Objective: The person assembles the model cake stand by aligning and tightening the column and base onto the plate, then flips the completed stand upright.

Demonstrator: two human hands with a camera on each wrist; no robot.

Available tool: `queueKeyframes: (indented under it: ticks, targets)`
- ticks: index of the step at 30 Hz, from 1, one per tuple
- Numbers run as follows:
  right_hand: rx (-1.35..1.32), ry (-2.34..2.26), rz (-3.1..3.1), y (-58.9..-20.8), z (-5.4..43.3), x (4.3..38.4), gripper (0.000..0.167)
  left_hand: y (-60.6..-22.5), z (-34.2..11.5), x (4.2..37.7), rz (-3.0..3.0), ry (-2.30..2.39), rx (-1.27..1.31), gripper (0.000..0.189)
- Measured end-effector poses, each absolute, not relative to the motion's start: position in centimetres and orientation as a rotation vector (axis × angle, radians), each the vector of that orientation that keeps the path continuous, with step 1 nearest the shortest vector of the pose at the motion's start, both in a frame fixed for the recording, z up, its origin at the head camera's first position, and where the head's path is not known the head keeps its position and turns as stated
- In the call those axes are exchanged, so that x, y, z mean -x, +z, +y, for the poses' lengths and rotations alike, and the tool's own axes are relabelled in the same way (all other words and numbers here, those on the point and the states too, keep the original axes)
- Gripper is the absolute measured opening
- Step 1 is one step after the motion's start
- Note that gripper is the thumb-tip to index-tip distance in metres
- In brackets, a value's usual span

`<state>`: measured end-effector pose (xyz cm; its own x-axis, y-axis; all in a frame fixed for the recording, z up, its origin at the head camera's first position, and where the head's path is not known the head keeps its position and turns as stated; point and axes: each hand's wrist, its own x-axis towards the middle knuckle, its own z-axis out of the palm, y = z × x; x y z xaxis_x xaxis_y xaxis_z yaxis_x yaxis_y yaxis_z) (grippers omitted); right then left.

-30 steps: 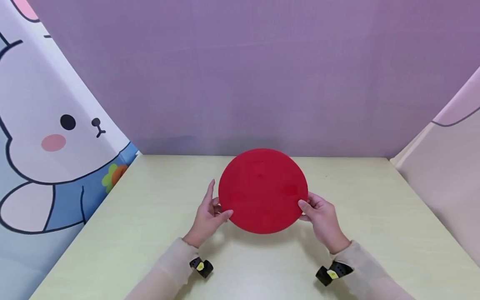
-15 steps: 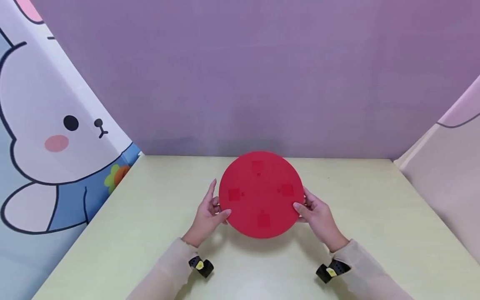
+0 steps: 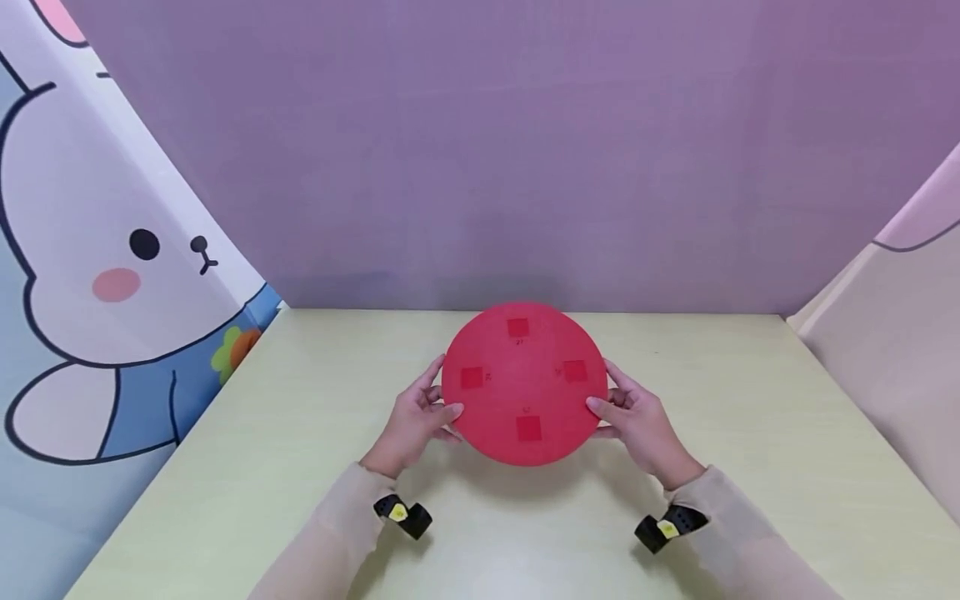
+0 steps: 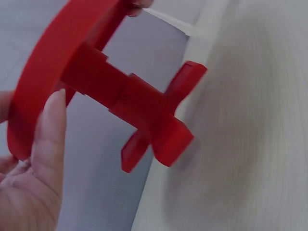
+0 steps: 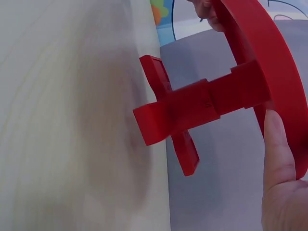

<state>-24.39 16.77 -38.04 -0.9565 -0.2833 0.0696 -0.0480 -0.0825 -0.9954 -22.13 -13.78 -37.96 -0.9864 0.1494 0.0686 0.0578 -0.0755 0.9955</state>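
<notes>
A small red pedestal table (image 3: 525,379) with a round top is held up over the wooden tabletop. Its top faces the head camera, tilted, with several darker square marks. Beneath, in the left wrist view, a central column (image 4: 137,98) ends in splayed feet (image 4: 172,140), apart from the tabletop. My left hand (image 3: 411,419) grips the rim at the left, thumb over the top edge and the other fingers at the side and below. At the opposite edge my right hand (image 3: 640,423) pinches the rim in the same manner. Fingers behind the round top are partly hidden.
The pale wooden tabletop (image 3: 285,467) runs back to a purple cloth wall (image 3: 525,158). A cartoon-printed panel (image 3: 75,333) borders the left side, and a pale panel (image 3: 892,358) the right. Each wrist wears a black strap with a small device (image 3: 405,515).
The red table's round top has shifted slightly left and changed tilt, so its square marks show more clearly. My left index finger has come down from pointing up to lie along the rim.
</notes>
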Motion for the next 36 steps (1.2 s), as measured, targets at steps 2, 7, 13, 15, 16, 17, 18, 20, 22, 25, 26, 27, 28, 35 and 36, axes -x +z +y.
queueKeyframes:
  ticks: [2,7,13,15,16,17,18,20,22,25,26,27,28,35,36]
  targets:
    - [0.355,-2.153,1.984,-37.9,16.8,24.6,0.073,-37.8,-13.9,22.2,2.064,2.239,-0.192,0.079]
    - [0.343,-2.12,1.905,-37.4,17.0,24.8,0.076,-37.8,-14.0,22.3,1.905,2.328,-0.101,0.077]
    - [0.362,-2.153,1.718,-36.9,17.3,24.9,0.078,-37.7,-14.0,22.3,1.719,2.428,-0.027,0.073]
    - [0.359,-2.167,1.674,-36.9,17.3,24.9,0.077,-37.5,-13.9,22.3,1.693,2.428,0.001,0.072]
    - [0.357,-2.173,1.656,-36.9,17.3,24.9,0.076,-37.5,-13.9,22.2,1.688,2.417,0.015,0.072]
    - [0.355,-2.173,1.643,-36.9,17.3,24.9,0.076,-37.4,-13.9,22.2,1.691,2.401,0.034,0.071]
    - [0.351,-2.174,1.629,-36.9,17.4,24.9,0.075,-37.3,-14.0,22.1,1.693,2.381,0.047,0.071]
    - [0.342,-2.169,1.612,-37.0,17.4,24.9,0.075,-37.1,-14.2,22.1,1.695,2.341,0.064,0.071]
    - [0.334,-2.163,1.601,-37.0,17.4,24.9,0.075,-36.9,-14.4,22.1,1.69,2.302,0.075,0.071]
    - [0.332,-2.156,1.598,-37.0,17.4,25.0,0.074,-36.6,-14.7,22.2,1.669,2.272,0.063,0.071]
    - [0.333,-2.156,1.597,-37.0,17.4,25.0,0.074,-36.6,-14.7,22.2,1.666,2.265,0.058,0.071]
    - [0.334,-2.157,1.597,-37.0,17.4,25.1,0.074,-36.5,-14.8,22.2,1.664,2.256,0.054,0.071]
    - [0.335,-2.157,1.597,-37.0,17.4,25.1,0.074,-36.6,-14.8,22.3,1.662,2.249,0.05,0.071]
    - [0.348,-2.179,1.557,-37.8,17.4,24.9,0.078,-37.0,-15.0,22.4,1.651,2.219,0.013,0.073]
    - [0.349,-2.183,1.548,-37.9,17.4,24.9,0.078,-37.0,-15.0,22.4,1.65,2.215,0.009,0.073]
